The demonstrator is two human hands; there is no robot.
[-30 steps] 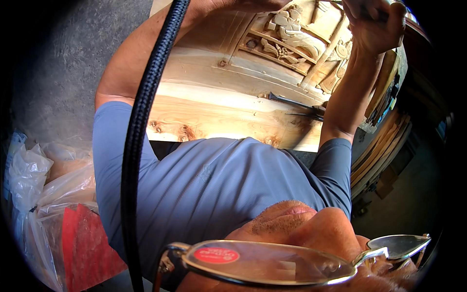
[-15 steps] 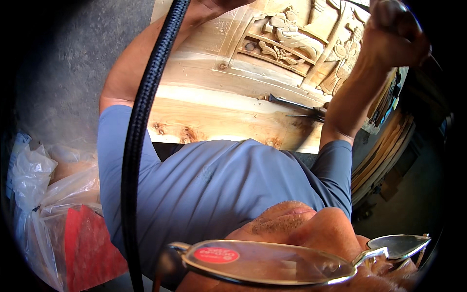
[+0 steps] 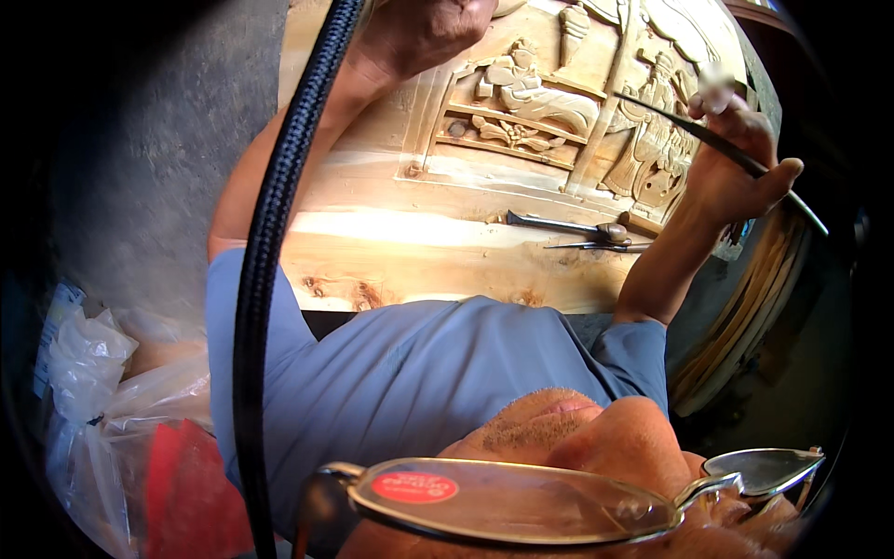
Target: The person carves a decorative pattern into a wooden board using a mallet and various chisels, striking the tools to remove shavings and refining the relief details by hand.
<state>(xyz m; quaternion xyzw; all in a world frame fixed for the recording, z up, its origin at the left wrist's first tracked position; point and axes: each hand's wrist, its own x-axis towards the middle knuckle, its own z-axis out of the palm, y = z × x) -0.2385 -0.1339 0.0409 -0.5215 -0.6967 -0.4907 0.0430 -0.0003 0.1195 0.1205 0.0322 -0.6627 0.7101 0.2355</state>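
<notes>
My right hand (image 3: 736, 163) holds a long, thin dark tool (image 3: 675, 121), like a carving tool, angled across the upper right over a carved wooden panel (image 3: 527, 93) with raised figures and rails. My left hand (image 3: 428, 28) is at the top edge above the panel's left part, fingers curled; what they hold is hidden. Two long-handled metal tools (image 3: 549, 224) lie on the pale plank below the carving, a short way left of my right forearm. A black braided cable (image 3: 279, 186) runs from top to bottom across the view, in front of my left arm.
A grey surface (image 3: 140, 158) is at the left, with clear plastic bags (image 3: 93, 382) and red material (image 3: 182, 484) at lower left. Curved stacked boards (image 3: 745, 307) stand at the right. My glasses (image 3: 521, 466) fill part of the lower edge.
My right hand has moved down from the top right edge, the thin tool now showing across it. My left hand has come lower into view. More of the carving shows.
</notes>
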